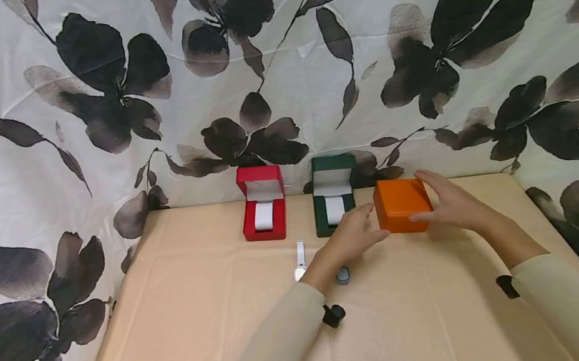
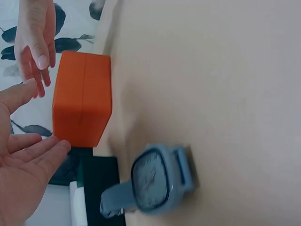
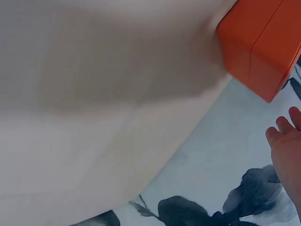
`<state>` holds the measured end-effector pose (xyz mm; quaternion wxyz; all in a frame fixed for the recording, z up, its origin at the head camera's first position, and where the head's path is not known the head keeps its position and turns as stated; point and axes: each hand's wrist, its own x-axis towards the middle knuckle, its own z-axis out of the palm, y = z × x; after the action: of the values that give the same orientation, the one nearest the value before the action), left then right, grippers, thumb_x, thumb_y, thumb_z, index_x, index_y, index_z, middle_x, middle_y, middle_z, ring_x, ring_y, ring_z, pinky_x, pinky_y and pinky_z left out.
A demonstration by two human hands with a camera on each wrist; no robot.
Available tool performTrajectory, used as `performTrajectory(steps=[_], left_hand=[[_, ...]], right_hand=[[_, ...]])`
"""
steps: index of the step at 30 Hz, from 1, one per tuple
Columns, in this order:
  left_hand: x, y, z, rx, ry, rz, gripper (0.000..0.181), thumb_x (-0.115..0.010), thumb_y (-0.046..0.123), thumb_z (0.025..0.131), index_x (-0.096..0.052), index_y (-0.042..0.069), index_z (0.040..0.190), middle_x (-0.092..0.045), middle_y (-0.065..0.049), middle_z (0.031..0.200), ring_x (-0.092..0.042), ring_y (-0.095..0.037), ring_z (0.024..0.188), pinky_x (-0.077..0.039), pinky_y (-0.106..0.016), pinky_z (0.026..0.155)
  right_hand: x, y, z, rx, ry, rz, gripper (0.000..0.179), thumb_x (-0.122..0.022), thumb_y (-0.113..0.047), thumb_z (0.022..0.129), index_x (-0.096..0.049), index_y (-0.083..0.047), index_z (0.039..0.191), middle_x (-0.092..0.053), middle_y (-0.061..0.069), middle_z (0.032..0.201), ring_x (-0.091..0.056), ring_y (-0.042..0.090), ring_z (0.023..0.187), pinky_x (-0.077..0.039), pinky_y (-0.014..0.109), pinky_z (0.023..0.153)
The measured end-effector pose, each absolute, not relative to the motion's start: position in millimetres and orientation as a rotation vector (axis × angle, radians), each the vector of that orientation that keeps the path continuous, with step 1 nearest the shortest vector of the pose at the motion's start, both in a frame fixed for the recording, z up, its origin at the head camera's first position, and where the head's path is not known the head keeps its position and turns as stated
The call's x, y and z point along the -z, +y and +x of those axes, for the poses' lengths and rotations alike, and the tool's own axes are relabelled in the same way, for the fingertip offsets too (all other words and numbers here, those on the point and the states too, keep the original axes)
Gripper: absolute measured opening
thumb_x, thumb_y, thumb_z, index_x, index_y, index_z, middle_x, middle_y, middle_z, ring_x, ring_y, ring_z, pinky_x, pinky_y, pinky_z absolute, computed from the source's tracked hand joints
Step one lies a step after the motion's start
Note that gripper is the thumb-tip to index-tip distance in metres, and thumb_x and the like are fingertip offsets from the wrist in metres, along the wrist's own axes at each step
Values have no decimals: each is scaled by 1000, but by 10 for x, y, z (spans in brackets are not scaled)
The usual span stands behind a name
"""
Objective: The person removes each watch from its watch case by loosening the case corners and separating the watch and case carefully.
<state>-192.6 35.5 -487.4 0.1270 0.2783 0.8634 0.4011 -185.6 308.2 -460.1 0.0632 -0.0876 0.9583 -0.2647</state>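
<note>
A closed orange box [image 1: 403, 205] stands on the table between the two hands. My left hand [image 1: 352, 235] is at the box's left side, fingers spread and nothing in its grasp. In the left wrist view, its fingertips [image 2: 61, 145] lie close to the orange box [image 2: 83, 99]; contact is hard to tell. My right hand [image 1: 452, 202] is at the right side, thumb near the front and fingers near the back corner. The right wrist view shows its fingers [image 3: 284, 126] extended. A blue-grey watch [image 2: 150, 179] lies near my left wrist, and a white watch [image 1: 299, 262] lies left of it.
An open red watch box [image 1: 249, 228] with a white cushion stands at the back of the table [image 1: 204, 320]. Right of it is an open green watch box [image 1: 321, 223], also with a white cushion, partly behind my left hand. A floral cloth [image 1: 307, 76] hangs behind.
</note>
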Motion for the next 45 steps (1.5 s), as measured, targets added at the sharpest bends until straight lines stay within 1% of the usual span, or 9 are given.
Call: performTrajectory(steps=[2,7,12,13,17,23,27,37,45], left_hand=[[4913,411,-1923,-1180,2501,796,71,-76,32,95,-45,6,154,-54,-9,154,-57,-23,137,-49,-38,113],[4980,526,-1907,-1187,2496,771,68,-78,31,94,-49,9,152,-63,-8,142,-63,-21,125,-51,-34,111],[5017,629,-1880,-1210,2503,711,52,-80,27,92,-60,12,138,-70,-2,130,-68,-18,116,-54,-31,105],[5022,647,-1874,-1209,2517,695,50,-81,27,91,-62,13,135,-70,-1,130,-67,-17,117,-54,-31,104],[5049,714,-1863,-1209,2563,624,46,-84,26,88,-65,13,128,-72,1,122,-68,-13,107,-55,-29,101],[5113,797,-1851,-1235,2532,533,50,-85,23,87,-64,14,132,-71,3,123,-65,-11,105,-53,-29,105],[5137,828,-1838,-1207,2543,503,48,-85,23,87,-65,11,129,-72,1,119,-64,-10,100,-54,-27,102],[5173,907,-1806,-1077,2647,465,44,-87,26,85,-69,5,119,-62,-2,105,-57,-12,85,-57,-24,90],[5173,968,-1801,-1060,2699,389,41,-87,24,85,-71,4,117,-61,-5,106,-56,-14,84,-57,-26,91]], right_hand=[[4612,3124,-1849,801,2891,-273,117,-86,-52,79,-21,0,162,-19,27,168,-22,55,151,-22,78,115],[4638,3190,-1834,781,2885,-304,120,-87,-50,78,-19,2,162,-17,28,168,-20,56,151,-21,78,115],[4659,3215,-1843,774,2880,-332,124,-90,-48,75,-17,5,161,-18,31,167,-21,55,150,-21,77,116],[4664,3215,-1849,774,2879,-339,125,-90,-48,75,-17,6,161,-19,32,166,-22,55,150,-21,76,117],[4690,3207,-1882,791,2865,-378,128,-92,-45,73,-16,9,160,-20,35,165,-24,56,149,-23,74,118],[4716,3181,-1903,787,2853,-421,123,-94,-43,71,-24,12,156,-25,37,161,-28,57,146,-24,73,118],[4746,3179,-1889,756,2859,-423,120,-94,-43,70,-29,12,154,-27,36,161,-30,56,146,-25,72,118],[4810,3174,-1832,718,2858,-404,120,-95,-41,70,-28,10,156,-21,36,163,-25,57,147,-23,74,118],[4806,3136,-1810,707,2869,-378,114,-94,-35,73,-29,9,156,-22,34,164,-27,56,147,-24,71,119]])
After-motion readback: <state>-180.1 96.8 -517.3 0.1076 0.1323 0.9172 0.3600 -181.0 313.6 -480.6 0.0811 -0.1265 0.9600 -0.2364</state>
